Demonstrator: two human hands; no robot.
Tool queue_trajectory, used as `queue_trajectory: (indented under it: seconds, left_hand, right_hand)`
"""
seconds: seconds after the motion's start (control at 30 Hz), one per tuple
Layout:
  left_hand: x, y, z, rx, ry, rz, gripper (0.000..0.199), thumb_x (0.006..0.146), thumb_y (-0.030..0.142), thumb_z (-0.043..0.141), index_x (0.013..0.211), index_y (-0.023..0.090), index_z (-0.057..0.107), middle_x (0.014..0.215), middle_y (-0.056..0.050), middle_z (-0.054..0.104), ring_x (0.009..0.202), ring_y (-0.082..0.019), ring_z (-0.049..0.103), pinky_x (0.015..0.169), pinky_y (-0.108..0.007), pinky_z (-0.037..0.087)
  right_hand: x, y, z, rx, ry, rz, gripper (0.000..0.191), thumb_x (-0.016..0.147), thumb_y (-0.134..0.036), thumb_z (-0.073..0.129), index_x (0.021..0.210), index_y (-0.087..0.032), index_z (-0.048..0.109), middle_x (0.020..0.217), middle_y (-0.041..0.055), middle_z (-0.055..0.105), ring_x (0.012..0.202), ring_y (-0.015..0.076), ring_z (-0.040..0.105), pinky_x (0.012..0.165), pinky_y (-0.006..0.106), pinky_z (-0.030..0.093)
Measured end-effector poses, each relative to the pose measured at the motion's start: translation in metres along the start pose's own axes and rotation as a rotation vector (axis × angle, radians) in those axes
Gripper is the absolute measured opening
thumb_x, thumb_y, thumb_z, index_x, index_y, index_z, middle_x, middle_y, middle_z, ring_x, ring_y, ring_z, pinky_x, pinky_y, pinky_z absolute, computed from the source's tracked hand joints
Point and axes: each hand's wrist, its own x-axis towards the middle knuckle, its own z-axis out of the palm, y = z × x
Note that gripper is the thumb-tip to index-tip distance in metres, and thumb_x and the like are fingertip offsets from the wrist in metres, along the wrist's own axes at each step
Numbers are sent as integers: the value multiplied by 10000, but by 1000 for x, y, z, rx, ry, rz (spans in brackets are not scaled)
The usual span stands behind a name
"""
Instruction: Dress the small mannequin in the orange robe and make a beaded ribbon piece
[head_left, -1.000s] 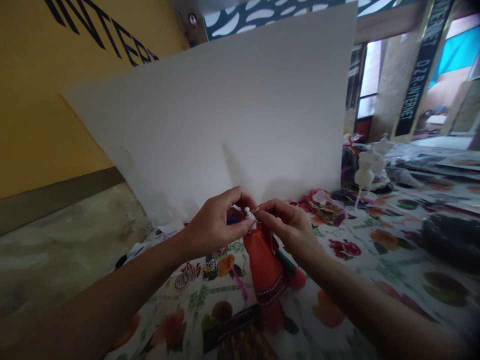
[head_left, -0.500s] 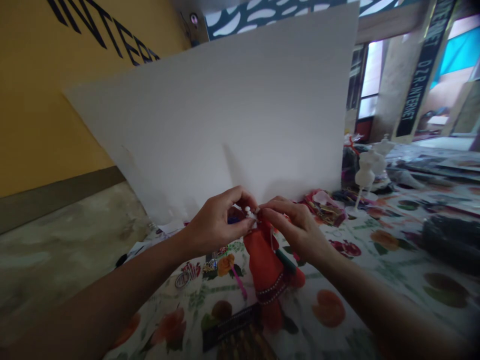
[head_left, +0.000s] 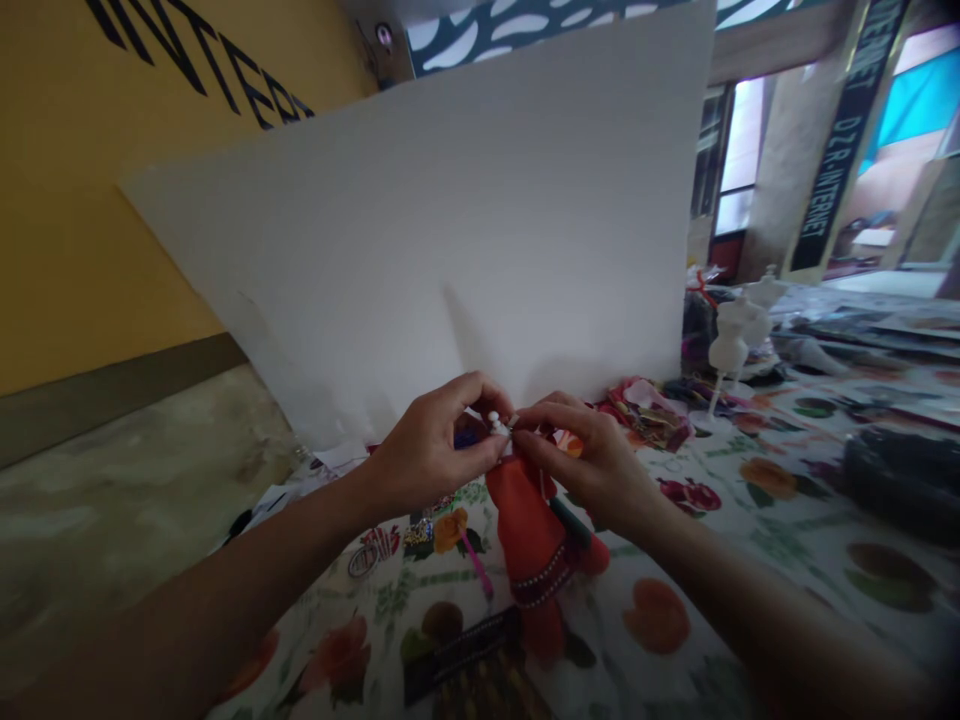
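Pinching a small white mannequin (head_left: 496, 421) in my left hand (head_left: 431, 440), right hand (head_left: 600, 455) bunched beside it, hold unclear, I had the red dress (head_left: 525, 520) just below; fabric scraps (head_left: 652, 410) lay before a view-blocking white board (head_left: 480, 230).

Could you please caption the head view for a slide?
Left hand and right hand meet at a small white mannequin wearing an orange-red dress.

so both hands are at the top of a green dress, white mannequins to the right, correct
No, the dress is orange-red, not green, as the head view shows. The left hand and right hand are at its top, and white mannequins stand to the right.
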Motion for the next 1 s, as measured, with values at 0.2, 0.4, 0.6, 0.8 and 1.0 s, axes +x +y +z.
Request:
queue_trajectory:
  seconds: [0.2, 0.4, 0.6, 0.8, 1.0]
  left_hand:
    - [0, -1, 1, 47, 24, 34, 130, 853, 135, 619, 972, 180, 593, 984, -25, 601, 829, -111, 610, 681, -213, 512]
    - [2, -2, 1, 40, 10, 56, 155, 854, 128, 606, 999, 183, 606, 1005, -24, 590, 869, -116, 609, 722, -225, 524]
    - [2, -1, 1, 19, 18, 35, 134, 835, 114, 615, 957, 168, 606, 966, -14, 588, 796, -96, 599, 695, -223, 525]
    - [2, -1, 1, 18, 14, 36, 94, 834, 131, 621, 922, 167, 628, 958, -14, 552, 757, -93, 594, 653, -224, 525]
    - [3, -3, 1, 26, 21, 53, 70, 831, 126, 617, 881, 170, 638, 928, -7, 527, 732, -89, 578, 642, -227, 526]
  right_hand:
    - [-2, -1, 1, -42, 19, -30, 126, 904, -220, 645, 944, -281, 749, 885, 18, 674, 863, 195, 624, 798, 362, 442]
    - [-2, 0, 1, -42, 22, -64, 173, 909, -189, 637, 977, -290, 761, 891, 14, 687, 866, 181, 628, 800, 353, 447]
    - [-2, 2, 1, -58, 34, -78, 151, 896, -175, 646, 970, -246, 757, 867, 14, 678, 842, 167, 624, 785, 347, 448]
    - [-1, 5, 2, -54, 36, -88, 124, 904, -195, 643, 952, -241, 748, 856, 10, 667, 841, 164, 618, 782, 346, 449]
    - [-1, 3, 1, -62, 31, -79, 132, 901, -177, 639, 951, -233, 747, 851, 10, 667, 827, 164, 621, 781, 348, 446]
